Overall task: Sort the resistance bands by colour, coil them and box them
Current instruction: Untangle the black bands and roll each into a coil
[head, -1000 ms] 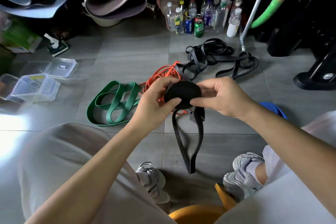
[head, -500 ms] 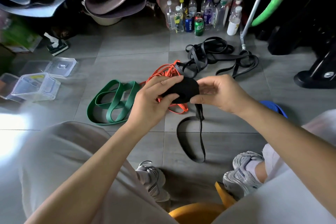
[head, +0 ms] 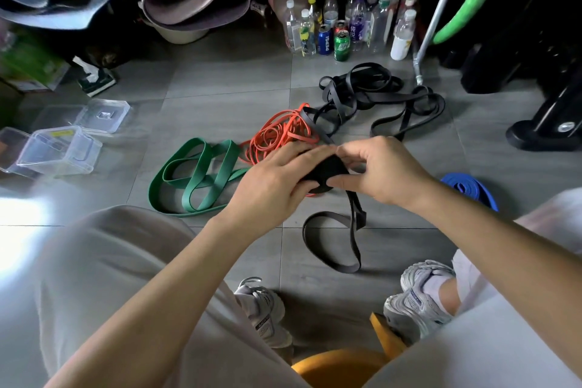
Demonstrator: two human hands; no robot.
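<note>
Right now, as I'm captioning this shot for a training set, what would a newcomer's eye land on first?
At centre, the left hand and right hand grip a partly coiled black rubber resistance band, its loose tail looping onto the grey tiled floor. Just beyond them lie a bright green flat band, an orange tangle of thin bands and a black pile of bands. Clear plastic boxes sit at far left.

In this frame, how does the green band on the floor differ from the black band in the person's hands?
The green band lies in loose open loops on the floor; the black band is partly wound into a tight coil, its tail trailing down to the floor. The left hand and right hand hold the black band; nothing touches the green band. The green band looks wider than the black band. Both are flat loops, neither boxed.
</note>
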